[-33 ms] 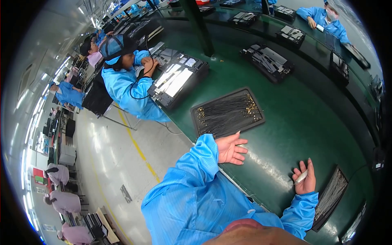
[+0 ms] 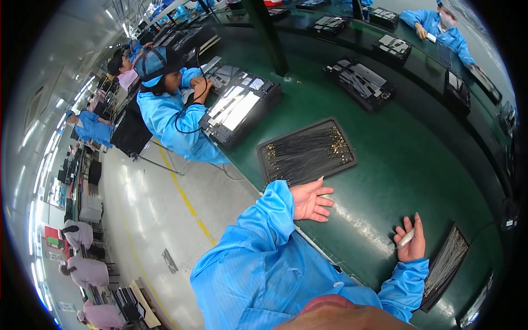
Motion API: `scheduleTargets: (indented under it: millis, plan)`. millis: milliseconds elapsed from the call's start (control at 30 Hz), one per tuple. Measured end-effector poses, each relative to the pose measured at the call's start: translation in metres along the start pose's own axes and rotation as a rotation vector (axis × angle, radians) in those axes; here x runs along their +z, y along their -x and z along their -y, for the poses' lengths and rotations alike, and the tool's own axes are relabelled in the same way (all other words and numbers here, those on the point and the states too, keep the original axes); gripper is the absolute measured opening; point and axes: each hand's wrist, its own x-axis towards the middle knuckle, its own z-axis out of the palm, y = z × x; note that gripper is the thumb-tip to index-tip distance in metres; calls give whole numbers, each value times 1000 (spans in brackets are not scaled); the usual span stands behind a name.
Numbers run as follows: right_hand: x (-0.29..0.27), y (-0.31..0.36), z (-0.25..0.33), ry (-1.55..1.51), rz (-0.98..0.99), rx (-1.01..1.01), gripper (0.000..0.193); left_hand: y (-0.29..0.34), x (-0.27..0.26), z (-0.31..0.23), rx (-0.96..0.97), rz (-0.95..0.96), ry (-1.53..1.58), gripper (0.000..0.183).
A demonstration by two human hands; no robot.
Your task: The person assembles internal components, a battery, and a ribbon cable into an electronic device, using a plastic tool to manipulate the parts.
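My left hand (image 2: 312, 201) rests palm up at the near edge of the green table (image 2: 379, 181), fingers spread and no object in its palm. Just beyond it lies a black tray (image 2: 352, 151) of thin black cables (image 2: 305, 151) with gold-coloured ends. Over the table on the right, my right hand (image 2: 412, 245) has its fingers partly curled about a small white pen-like tool (image 2: 406, 238). The tool's thin tip points left; its exact kind does not show. Beside that hand is a narrow dark tray (image 2: 467, 236) full of thin grey strands (image 2: 445, 264).
To the left, a person in blue (image 2: 165, 121) works beside a large black tray (image 2: 264, 107) of silver and white parts. Another such tray (image 2: 360, 85) lies farther back. A dark post (image 2: 267, 38) rises from the table. Another person (image 2: 440, 33) sits at the far right.
At the far right, the dark panel by the other person's hand has shifted slightly. My hands have not visibly moved.
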Motion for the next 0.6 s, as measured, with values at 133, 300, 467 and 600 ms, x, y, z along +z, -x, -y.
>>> scheduleTargets:
  millis: [133,300,467,600]
  plan:
    - [2,1,1,-1,-2,1,33,0,1,0,2,-18,-9,53]
    - [-5,-2,2,31,12,9,45,-3,3,1,10,-35,-26,53]
    - [-8,-3,3,32,10,8,43,-4,6,2,13,-57,-38,52]
    - [-8,-3,2,22,12,4,41,-5,5,2,4,-33,-21,53]
